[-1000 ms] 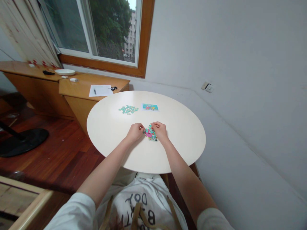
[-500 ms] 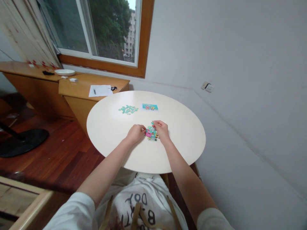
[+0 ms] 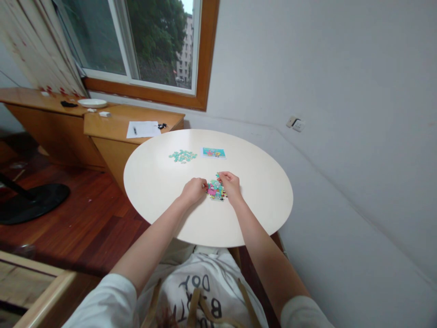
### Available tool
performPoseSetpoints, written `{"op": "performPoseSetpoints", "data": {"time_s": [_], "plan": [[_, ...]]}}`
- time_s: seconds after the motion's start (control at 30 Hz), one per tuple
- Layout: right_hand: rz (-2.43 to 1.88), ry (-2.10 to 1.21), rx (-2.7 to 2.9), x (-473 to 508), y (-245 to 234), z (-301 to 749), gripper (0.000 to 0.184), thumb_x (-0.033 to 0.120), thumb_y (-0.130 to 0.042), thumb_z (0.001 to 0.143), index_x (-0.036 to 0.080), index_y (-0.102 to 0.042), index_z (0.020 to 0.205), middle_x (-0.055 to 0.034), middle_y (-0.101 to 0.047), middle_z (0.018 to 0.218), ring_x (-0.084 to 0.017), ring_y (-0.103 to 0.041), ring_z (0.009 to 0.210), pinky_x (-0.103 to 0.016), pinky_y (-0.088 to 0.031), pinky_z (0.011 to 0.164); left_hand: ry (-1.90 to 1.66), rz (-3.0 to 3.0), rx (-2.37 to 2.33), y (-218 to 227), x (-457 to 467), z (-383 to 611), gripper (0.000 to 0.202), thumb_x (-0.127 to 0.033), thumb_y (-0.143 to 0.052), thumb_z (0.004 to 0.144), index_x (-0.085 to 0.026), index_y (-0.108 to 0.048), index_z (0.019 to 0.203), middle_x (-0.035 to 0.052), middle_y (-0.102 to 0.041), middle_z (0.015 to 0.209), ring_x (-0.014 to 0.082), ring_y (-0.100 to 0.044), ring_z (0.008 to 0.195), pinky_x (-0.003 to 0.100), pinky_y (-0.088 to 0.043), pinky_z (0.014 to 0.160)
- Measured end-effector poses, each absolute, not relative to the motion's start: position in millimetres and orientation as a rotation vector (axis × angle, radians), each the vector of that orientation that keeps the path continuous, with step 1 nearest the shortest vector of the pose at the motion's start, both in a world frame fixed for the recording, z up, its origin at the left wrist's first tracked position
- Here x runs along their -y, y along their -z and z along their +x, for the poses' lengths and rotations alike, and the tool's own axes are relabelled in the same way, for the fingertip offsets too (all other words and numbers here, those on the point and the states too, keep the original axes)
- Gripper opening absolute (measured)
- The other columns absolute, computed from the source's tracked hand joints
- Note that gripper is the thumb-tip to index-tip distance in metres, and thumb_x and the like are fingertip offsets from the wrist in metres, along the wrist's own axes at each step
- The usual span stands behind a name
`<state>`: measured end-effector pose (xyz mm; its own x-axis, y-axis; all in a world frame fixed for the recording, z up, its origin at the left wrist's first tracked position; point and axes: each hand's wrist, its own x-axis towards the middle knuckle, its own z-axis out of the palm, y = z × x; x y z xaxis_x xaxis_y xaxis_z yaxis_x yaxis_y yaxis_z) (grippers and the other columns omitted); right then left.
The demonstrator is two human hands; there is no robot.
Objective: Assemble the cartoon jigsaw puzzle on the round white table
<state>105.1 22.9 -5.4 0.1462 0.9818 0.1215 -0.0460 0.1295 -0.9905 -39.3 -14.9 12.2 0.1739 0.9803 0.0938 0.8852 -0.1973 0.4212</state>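
Note:
A partly joined jigsaw puzzle [image 3: 215,190] in pink, teal and yellow lies on the round white table [image 3: 160,200]. At its left edge, my left hand [image 3: 195,189] is closed, fingertips touching the puzzle's side. My right hand [image 3: 230,184] pinches a small teal puzzle piece [image 3: 217,175] at the puzzle's upper edge. Farther back lies a loose heap of teal puzzle pieces [image 3: 183,156]. Beside the heap is a picture card [image 3: 213,152] with colourful cartoon figures on teal.
A wooden cabinet [image 3: 136,111] adjoins the table at the back left, bearing a sheet of paper [image 3: 143,129], keys and a white plate [image 3: 92,103]. A wall with a socket [image 3: 298,125] stands close on the right. A black round base [image 3: 37,202] rests on the floor.
Almost nothing differs. Both hands stay at the puzzle, with only a very slight shift of the fingers.

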Motion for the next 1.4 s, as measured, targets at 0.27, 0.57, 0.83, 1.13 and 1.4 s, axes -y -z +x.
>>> {"op": "performPoseSetpoints", "data": {"time_s": [0.27,0.57,0.83,1.13,1.4], "plan": [[-1.137,-0.986,1.077,-27,5,112,0.031,0.045,-0.067,0.055,0.016,-0.061,0.067,-0.0002,-0.061,0.056,-0.013,-0.056,0.058,-0.025,-0.041,0.056,-0.539,2.172,-1.804,-6,11,-39,0.021,-0.023,-0.051,0.079,-0.018,-0.070,0.087,0.0088,-0.069,0.081,0.0189,-0.062,0.075,0.024,-0.041,0.064],[-1.158,-0.958,1.040,-34,10,121,0.035,0.046,-0.066,0.056,0.015,-0.064,0.073,-0.0027,-0.064,0.062,-0.015,-0.058,0.063,-0.026,-0.041,0.056,-0.590,2.253,-1.617,-11,19,-35,0.034,-0.044,-0.051,0.081,-0.021,-0.070,0.097,0.0059,-0.070,0.077,0.0174,-0.061,0.068,0.023,-0.037,0.057],[-1.191,-0.970,1.034,-39,13,125,0.036,0.046,-0.066,0.056,0.015,-0.066,0.076,-0.0040,-0.065,0.066,-0.016,-0.058,0.067,-0.026,-0.042,0.058,-0.411,2.291,-1.768,-15,23,-30,0.032,-0.043,-0.049,0.082,-0.025,-0.070,0.099,0.0068,-0.071,0.092,0.0218,-0.064,0.084,0.025,-0.042,0.063],[-1.178,-0.954,1.107,-38,14,127,0.033,0.043,-0.064,0.058,0.016,-0.067,0.077,-0.0028,-0.066,0.067,-0.014,-0.057,0.065,-0.028,-0.044,0.061,-0.429,2.231,-1.764,-15,22,-31,0.031,-0.039,-0.051,0.082,-0.024,-0.069,0.103,0.0083,-0.071,0.094,0.0222,-0.064,0.087,0.026,-0.043,0.066],[-1.236,-0.966,1.086,-34,8,127,0.023,0.033,-0.065,0.058,0.016,-0.064,0.073,-0.0015,-0.065,0.060,-0.014,-0.058,0.058,-0.026,-0.044,0.054,-0.437,2.208,-1.769,-16,22,-31,0.031,-0.037,-0.051,0.082,-0.023,-0.069,0.103,0.0085,-0.071,0.092,0.0213,-0.064,0.085,0.025,-0.043,0.066]]}}
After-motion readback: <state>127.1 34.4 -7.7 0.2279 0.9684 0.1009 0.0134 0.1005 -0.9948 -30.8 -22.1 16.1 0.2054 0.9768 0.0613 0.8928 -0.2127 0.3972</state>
